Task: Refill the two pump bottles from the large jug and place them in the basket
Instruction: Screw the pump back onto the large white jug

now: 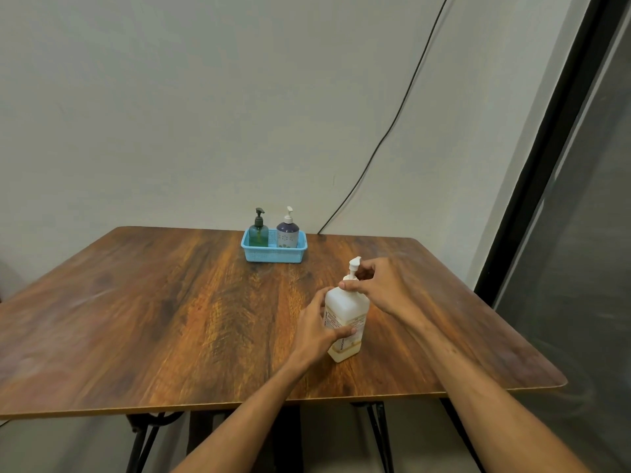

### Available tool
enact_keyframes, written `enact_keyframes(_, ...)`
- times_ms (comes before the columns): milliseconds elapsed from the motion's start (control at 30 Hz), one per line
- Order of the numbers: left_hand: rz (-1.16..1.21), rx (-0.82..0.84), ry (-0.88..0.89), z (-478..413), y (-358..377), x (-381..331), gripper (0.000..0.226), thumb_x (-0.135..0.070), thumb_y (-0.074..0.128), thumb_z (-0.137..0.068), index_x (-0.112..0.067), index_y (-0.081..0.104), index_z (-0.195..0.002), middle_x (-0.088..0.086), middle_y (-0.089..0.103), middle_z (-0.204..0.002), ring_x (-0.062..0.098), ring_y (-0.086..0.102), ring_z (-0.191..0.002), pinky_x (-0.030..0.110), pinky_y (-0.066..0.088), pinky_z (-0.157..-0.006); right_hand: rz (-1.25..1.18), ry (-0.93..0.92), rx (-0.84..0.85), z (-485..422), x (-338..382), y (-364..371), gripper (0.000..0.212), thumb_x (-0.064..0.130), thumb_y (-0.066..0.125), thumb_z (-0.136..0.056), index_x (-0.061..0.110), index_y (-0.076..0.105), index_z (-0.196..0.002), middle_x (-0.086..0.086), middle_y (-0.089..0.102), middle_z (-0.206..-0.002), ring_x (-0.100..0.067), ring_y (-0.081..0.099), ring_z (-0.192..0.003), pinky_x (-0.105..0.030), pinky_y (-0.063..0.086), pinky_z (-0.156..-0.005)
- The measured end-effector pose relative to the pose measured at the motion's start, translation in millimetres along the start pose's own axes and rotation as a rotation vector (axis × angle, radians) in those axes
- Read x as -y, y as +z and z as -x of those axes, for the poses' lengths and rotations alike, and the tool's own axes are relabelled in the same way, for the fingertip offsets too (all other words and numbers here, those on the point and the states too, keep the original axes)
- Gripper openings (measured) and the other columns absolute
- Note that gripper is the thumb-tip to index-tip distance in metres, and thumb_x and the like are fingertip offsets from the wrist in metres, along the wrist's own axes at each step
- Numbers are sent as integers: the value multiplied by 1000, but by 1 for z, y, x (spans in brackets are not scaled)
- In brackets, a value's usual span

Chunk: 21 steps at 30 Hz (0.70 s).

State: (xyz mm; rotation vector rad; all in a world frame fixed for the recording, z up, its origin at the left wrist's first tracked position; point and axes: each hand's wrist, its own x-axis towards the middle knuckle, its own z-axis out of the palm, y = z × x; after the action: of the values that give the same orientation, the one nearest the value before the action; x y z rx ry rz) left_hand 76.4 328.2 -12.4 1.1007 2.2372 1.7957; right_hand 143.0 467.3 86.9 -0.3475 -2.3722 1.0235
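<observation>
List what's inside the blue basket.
Two upright pump bottles: a green bottle with a dark pump on the left, a purple bottle with a white pump on the right. The wall of the blue basket hides their bases and its floor.

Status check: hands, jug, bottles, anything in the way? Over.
Left hand grips large jug; right hand pinches its pump collar. Green bottle and purple bottle upright in blue basket. Nothing seen between jug and basket.

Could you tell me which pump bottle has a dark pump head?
The green bottle, left in the basket; the purple bottle and the jug have white pumps.
</observation>
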Motion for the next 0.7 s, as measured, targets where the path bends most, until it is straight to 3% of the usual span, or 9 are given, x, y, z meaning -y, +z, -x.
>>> enact_keyframes(100, 9, -3, 2, -1, 0, 1, 78, -23, 91, -66, -25, 50, -132, -21, 61, -111, -13, 60, -97, 7, 51, -75, -26, 12, -97, 4, -1, 8, 32, 31, 91, -63, 11, 69, -74, 0, 69, -75, -14, 64, -70, -34, 54, -62)
enact_keyframes(200, 20, -5, -5, -1, 0, 1, 79, -24, 92, -66, -27, 49, -132, -21, 61, -111, -10, 61, -97, 9, 51, -75, -92, 62, -122, 9, 0, 11, 43, 34, 93, -59, 11, 66, -82, 0, 68, -81, -11, 62, -72, -23, 50, -60)
enact_keyframes(367, 29, 1, -1, -1, 0, 2, 77, -20, 91, -67, -25, 50, -132, -22, 60, -110, -18, 57, -99, 4, 48, -76, -270, 134, 21, 11, -5, 2, 40, 16, 87, -70, 7, 70, -106, -3, 69, -99, -19, 64, -93, -27, 52, -73)
enact_keyframes(500, 25, -6, 11, -1, 0, 2, 76, -22, 91, -67, -25, 51, -132, -19, 62, -113, -15, 57, -103, 5, 48, -78, -288, 177, -80, 13, -13, 14, 49, 23, 93, -60, 5, 67, -97, -8, 71, -96, -24, 68, -89, -35, 58, -73)
enact_keyframes(567, 22, -4, 9, -1, 1, 1, 75, -22, 91, -67, -27, 51, -130, -20, 62, -111, -15, 58, -101, 6, 48, -78, -286, 171, -97, 15, -14, 18, 55, 27, 94, -57, 8, 63, -98, -7, 69, -96, -21, 67, -89, -32, 56, -72)
enact_keyframes(700, 18, -7, 7, -1, 0, 0, 76, -24, 91, -66, -34, 48, -128, -23, 61, -111, -17, 57, -102, 6, 49, -77, -442, 125, -81, 16, -11, 12, 53, 5, 88, -65, 11, 63, -112, -3, 71, -104, -20, 69, -96, -37, 58, -83)
